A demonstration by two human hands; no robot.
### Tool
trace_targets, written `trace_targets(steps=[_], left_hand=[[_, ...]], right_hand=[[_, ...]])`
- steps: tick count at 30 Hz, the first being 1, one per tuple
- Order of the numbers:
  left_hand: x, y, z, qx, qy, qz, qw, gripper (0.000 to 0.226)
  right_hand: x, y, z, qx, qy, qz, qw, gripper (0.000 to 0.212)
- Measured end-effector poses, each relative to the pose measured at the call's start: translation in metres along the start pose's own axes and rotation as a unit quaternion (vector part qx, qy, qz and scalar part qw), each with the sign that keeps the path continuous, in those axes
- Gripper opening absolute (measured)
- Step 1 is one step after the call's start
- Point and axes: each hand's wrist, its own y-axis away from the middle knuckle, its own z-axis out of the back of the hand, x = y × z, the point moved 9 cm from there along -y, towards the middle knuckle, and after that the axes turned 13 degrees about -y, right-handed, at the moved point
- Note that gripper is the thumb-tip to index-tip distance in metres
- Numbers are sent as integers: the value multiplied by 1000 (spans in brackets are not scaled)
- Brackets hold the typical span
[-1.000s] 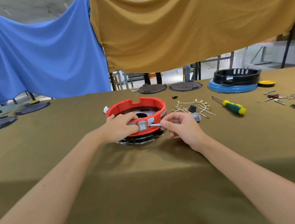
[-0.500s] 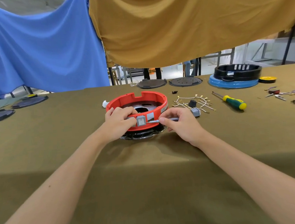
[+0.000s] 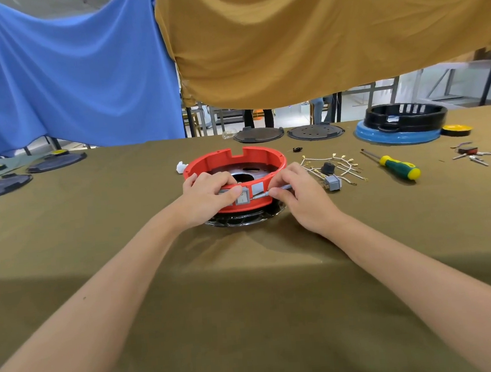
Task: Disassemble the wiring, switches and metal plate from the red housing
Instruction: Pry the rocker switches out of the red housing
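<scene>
Between my hands, the grey switch [image 3: 242,199] stays seated in the red housing [image 3: 234,163]; my left hand [image 3: 210,199] still grips the rim, my right hand [image 3: 298,194] keeps pinching the small tool [image 3: 271,192] against it.

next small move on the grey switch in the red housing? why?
Probably lever the thin tool a little further to push the grey switch out. Its tip sits at the switch's right edge, the right hand pinches it, and the left hand braces the red housing. The switch is still seated in the wall.
</scene>
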Motion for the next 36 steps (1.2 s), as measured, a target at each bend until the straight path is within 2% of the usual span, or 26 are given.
trace_targets(steps=[7, 16, 22, 25, 28, 33, 36], left_hand=[[2, 0, 0, -4, 8, -10, 1000, 16], [2, -2, 1, -6, 11, -20, 1000, 20], [3, -3, 0, -18, 2, -19, 1000, 16], [3, -3, -1, -19, -5, -18, 1000, 16], [4, -2, -2, -23, -8, -16, 1000, 16], [3, -2, -1, -26, -10, -15, 999, 15], [4, -3, -2, -23, -10, -14, 1000, 16]], right_hand=[[0, -4, -9, 37, 93, 24, 995, 41], [-5, -12, -15, 98, 140, 33, 985, 33], [1, -5, -10, 64, 163, 45, 984, 40], [21, 2, -6, 20, 240, 108, 965, 44], [37, 8, -5, 7, 274, 163, 948, 34], [7, 2, -6, 55, 206, 46, 976, 31], [2, -1, -7, 48, 173, 31, 983, 33]])
